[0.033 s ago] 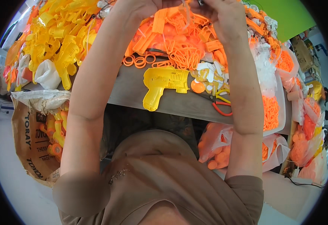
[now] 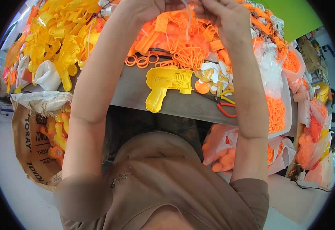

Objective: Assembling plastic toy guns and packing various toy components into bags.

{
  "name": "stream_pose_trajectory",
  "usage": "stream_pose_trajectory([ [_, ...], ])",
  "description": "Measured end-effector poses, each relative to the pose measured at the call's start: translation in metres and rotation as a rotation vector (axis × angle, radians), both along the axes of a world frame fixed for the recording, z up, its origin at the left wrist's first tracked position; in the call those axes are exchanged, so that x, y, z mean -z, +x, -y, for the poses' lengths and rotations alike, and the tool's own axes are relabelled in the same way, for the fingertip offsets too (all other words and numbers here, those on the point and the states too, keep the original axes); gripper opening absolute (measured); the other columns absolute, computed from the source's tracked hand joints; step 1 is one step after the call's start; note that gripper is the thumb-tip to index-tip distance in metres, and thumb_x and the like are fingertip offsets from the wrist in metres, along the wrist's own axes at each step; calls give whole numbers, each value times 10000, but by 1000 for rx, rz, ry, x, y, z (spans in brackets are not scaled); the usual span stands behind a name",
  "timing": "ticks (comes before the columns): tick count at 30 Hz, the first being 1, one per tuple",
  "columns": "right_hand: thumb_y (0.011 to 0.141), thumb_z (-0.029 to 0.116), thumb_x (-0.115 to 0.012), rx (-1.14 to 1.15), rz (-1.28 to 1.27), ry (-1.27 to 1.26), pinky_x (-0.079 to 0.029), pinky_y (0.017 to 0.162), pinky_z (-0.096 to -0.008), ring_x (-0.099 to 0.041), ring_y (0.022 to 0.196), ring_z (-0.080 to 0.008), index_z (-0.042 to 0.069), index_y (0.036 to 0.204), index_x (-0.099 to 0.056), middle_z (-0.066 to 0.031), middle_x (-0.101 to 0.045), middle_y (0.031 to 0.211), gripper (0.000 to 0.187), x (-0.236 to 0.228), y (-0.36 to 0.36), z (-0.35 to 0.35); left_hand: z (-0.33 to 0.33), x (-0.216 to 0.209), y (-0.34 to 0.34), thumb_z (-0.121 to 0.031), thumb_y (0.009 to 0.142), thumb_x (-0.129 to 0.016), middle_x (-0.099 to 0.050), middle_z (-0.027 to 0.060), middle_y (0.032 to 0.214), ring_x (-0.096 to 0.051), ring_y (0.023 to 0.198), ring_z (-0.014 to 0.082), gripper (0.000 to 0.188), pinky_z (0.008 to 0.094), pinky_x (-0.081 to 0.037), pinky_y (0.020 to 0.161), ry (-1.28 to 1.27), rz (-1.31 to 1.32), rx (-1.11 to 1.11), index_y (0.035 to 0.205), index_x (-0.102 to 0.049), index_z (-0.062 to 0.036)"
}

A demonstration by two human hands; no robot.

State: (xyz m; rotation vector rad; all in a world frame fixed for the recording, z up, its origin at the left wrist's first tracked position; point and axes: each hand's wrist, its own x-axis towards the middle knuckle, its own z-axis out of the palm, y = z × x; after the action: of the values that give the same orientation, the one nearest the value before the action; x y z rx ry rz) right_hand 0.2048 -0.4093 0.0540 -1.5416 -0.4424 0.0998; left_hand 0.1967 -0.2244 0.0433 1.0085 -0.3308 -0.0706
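Both my hands are raised at the top edge, over the far heap of orange parts, and the frame cuts them off in part. My left hand (image 2: 149, 10) has its fingers curled toward the middle, and what they hold is hidden. My right hand (image 2: 222, 10) is closed with bent fingers close to the left one; its grip cannot be made out. A thin whitish strip (image 2: 188, 23) hangs down between the hands. Nearer me, a yellow gun-shaped plastic shell half (image 2: 158, 86) lies on the grey table (image 2: 131, 92), its ribbed inside facing up.
Yellow shells (image 2: 65, 53) heap at the left. Orange rings (image 2: 142, 61) and loops (image 2: 190, 55) lie beyond the shell. At its right are small white pieces (image 2: 215, 71), an orange disc (image 2: 202, 87) and red-and-yellow-handled pliers (image 2: 227, 109). A paper sack (image 2: 25, 138) and bags (image 2: 223, 147) flank me.
The whitish strip now hangs lower and straighter between my hands. A small dark thing by my right fingertips no longer shows. My hands have shifted only slightly.
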Motion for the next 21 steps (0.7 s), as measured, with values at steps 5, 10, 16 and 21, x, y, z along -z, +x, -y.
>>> stream_pose_trajectory([
  [5,827,40,-591,-111,10,101,-548,688,-302,-646,737,-191,-38,1095,-487,-181,-643,894,297,66,-11,16,9,34,-14,-57,832,-606,-606,32,859,-598,694,136,322,292,-501,582,110,-211,-53,1132,-494,-82],
  [10,861,78,-571,-332,-512,219,-558,708,-299,-651,731,-175,-32,1061,-510,-159,-642,894,237,99,-25,25,-1,68,-25,-32,790,-654,-607,34,807,-571,630,98,288,219,-456,530,354,-189,18,1060,-552,-25],
  [16,869,104,-565,-454,-736,154,-562,680,-287,-657,715,-162,-26,974,-578,-137,-647,894,167,115,-50,27,15,58,-63,-103,773,-693,-613,41,890,-580,778,117,400,231,-455,690,629,0,-37,1135,-552,-10],
  [21,778,99,-658,-83,-236,-277,-298,384,-196,-407,437,-44,-29,896,-589,-32,-557,635,187,128,-73,16,19,110,-74,-118,708,-743,-629,30,833,-574,764,80,371,239,-464,674,566,83,-197,1026,-604,14],
])
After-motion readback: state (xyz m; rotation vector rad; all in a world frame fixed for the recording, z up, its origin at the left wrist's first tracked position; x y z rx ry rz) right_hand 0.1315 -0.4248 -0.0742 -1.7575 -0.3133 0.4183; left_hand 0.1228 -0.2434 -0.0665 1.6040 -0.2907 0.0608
